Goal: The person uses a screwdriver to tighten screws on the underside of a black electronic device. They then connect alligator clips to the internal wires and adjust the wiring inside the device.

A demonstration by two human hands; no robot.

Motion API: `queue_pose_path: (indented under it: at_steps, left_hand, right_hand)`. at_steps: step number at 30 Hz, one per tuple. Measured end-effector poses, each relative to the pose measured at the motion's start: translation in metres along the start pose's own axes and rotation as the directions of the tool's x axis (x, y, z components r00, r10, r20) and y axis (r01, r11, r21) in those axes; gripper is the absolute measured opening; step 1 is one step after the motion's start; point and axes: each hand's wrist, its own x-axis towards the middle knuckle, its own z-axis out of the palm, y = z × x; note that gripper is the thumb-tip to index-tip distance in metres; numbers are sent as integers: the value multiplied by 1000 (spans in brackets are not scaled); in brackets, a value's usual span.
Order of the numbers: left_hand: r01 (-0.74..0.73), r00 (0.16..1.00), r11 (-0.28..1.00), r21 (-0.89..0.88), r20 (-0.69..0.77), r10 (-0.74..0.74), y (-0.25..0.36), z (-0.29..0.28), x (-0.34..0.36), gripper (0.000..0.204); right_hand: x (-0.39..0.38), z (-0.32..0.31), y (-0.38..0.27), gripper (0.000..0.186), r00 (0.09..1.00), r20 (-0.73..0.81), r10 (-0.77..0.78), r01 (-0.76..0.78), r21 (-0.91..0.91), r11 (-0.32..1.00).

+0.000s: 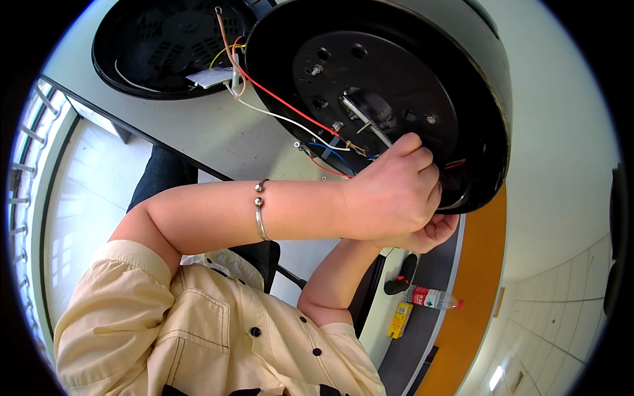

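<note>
A round black appliance housing (462,105) stands tilted with its wired underside facing me. My left hand (399,188), a silver bracelet (261,211) on its wrist, is closed over the lower part of this underside; what its fingers pinch is hidden. A pale metal strip (370,124) runs from the centre up to its fingertips, and I cannot tell whether it is held. Behind and below, my right hand (432,234) is partly covered, its fingers curled by the housing's lower rim. Red wire (284,99) and white wire (277,117) lead toward the left hand.
At the upper left lies a round black vented cover (142,49) with a small white plate (210,78), joined by wires to the housing. Past my right arm are a clear bottle (426,297) with a red label, a yellow box (399,320) and a black-and-red object (401,276).
</note>
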Motion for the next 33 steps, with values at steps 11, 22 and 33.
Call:
queue_pose_path:
  at_steps: [11, 22, 33]
  left_hand:
    - [-28, 1000, 1000, -6, 2, 28, -3, -2, 0, 19]
    - [73, 996, 994, -84, -52, -78, 7, -3, 5, 24]
    - [83, 979, 993, -90, 191, -64, -6, -27, 5, 29]
  right_hand:
    - [-9, 19, 3, 15, 992, -5, -130, 125, -224, 967]
    - [-15, 42, 2, 22, 928, -15, -372, 293, -586, 755]
    - [-18, 53, 6, 30, 888, -2, -460, 315, -727, 611]
